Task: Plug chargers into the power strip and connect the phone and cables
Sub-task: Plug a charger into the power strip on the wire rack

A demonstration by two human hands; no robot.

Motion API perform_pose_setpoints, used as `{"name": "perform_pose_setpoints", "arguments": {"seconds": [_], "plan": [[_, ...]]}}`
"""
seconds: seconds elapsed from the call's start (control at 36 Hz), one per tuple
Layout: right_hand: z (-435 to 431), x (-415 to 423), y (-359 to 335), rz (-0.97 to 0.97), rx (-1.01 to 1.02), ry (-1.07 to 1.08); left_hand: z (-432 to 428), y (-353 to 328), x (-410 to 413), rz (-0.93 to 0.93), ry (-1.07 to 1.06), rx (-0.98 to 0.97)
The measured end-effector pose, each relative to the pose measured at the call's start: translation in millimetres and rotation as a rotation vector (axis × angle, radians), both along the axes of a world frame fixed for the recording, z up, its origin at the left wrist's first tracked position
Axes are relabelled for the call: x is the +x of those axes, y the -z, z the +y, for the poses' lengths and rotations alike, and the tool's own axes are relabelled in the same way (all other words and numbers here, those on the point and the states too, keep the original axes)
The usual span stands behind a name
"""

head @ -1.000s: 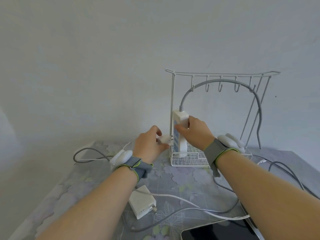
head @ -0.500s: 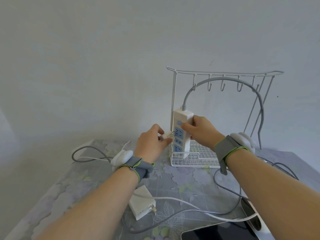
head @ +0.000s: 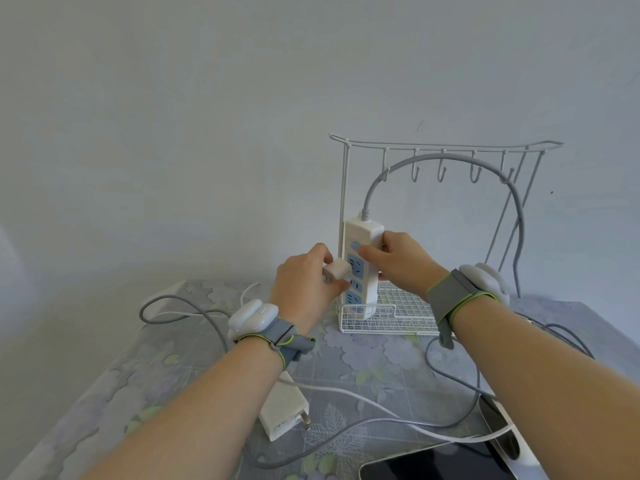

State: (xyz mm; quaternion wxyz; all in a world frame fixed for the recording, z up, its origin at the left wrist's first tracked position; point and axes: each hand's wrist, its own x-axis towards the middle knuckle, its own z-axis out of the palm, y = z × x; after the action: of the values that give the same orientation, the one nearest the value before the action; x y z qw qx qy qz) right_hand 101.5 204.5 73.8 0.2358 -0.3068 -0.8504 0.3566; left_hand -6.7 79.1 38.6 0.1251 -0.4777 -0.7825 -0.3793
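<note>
White cube charger (head: 335, 270), pinched by left hand (head: 304, 289), meets upright power strip (head: 360, 292) gripped by right hand (head: 403, 263).

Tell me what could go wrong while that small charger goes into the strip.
1. The power strip stands on end in the wire rack, steadied only by the right hand; a push from the left hand could tip it.
2. Prongs of the small charger are hidden, so they may miss the socket.
3. Loose cables under the forearms could snag.
</note>
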Motion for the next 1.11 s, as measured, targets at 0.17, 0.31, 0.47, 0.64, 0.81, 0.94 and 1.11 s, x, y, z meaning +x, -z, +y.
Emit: {"name": "perform_pose_setpoints", "arguments": {"seconds": [0.17,0.31,0.47,0.64,0.81,0.94,1.11], "plan": [[-0.4,0.1,-1.8,-0.011,0.024,-0.001,3.6,-4.2,1.0,-0.058,-0.02,0.004],[-0.2,1.6,0.0,-0.021,0.075,0.006,10.3,-9.3,4.3,-0.068,0.005,-0.012],[2.1,4.8,-3.5,-0.051,0.116,0.009,14.4,-9.9,5.7,-0.113,0.018,-0.022],[2.1,5.9,-1.5,-0.047,0.108,0.008,19.4,-8.6,6.4,-0.119,0.001,-0.018],[3.2,7.8,-1.2,-0.023,0.077,-0.003,18.1,-7.6,5.3,-0.144,0.012,-0.02],[-4.4,11.5,-2.6,0.02,0.071,0.0,12.0,-9.4,3.5,-0.194,0.037,-0.06],[-12.4,18.0,0.1,-0.021,0.1,0.042,-2.3,-5.0,0.9,-0.193,0.015,-0.225]]}}
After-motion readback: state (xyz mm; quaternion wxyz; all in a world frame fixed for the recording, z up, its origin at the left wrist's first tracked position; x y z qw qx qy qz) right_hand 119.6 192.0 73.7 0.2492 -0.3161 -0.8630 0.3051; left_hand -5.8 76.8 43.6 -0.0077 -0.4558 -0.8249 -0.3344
